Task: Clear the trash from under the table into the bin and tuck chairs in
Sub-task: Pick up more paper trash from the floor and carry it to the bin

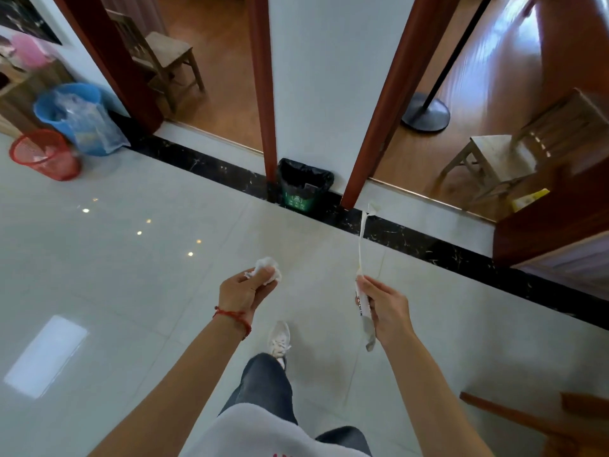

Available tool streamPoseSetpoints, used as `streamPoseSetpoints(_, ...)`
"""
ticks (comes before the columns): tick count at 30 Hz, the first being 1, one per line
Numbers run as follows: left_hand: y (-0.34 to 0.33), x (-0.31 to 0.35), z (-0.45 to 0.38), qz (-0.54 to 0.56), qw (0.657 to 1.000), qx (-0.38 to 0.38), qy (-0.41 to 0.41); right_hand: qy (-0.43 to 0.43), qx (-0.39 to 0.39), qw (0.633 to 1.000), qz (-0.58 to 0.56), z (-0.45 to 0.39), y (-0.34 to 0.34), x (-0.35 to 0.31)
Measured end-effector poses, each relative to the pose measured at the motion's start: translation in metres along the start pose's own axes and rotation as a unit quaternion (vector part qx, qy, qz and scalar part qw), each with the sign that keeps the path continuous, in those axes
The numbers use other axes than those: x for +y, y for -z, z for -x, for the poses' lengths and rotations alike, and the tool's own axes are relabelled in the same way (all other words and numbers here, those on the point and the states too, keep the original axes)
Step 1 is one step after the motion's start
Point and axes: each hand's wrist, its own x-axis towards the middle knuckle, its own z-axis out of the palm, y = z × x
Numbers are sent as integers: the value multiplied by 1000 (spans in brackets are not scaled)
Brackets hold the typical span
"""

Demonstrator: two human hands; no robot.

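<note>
Mid-carry, trash in both hands, nothing dropped yet.

Left hand: fingers curled shut around a crumpled tissue, wad held at the fingertips, poking out ahead of the knuckles. No long axis worth noting, it's a ball.

Right hand: thumb and fingers pinched on a wrapper about mid-length. A thin white strip is seen running up and forward out of the pinch, ending in a twisted tip. It cannot be told whether strip and wrapper are one piece. Long axis: near vertical in the view, tip pointed ahead, tail hanging back under the palm toward the wrist.

Key relation: a green bin with a black liner is set against the wall base between the two door frames, straight ahead of both hands and well apart from them. It lies ahead and slightly right of the left hand, ahead and left of the right hand. Roughly equal reach; the strip tip is the closest item to the bin mouth.

Judgement: more forward travel is needed before release. The strip should be fed in tip-first, along its axis; dropped sideways, it could hang on the rim.

Also ahead-left, farther off: red mesh basket, blue bucket. A chair is partly seen behind the right arm; tucking not yet done, as judged.
</note>
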Motion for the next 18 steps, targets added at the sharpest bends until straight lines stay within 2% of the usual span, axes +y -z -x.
streamPoseSetpoints(7, -57, 66, -92, -46, 998, -29, 16, 5, 23, 1000, -6, -72, -67, -63)
streamPoseSetpoints(18, -145, 125, -203, -20, 1000, 6, 21, 4, 32, 998, 59, -195, -119, -151)
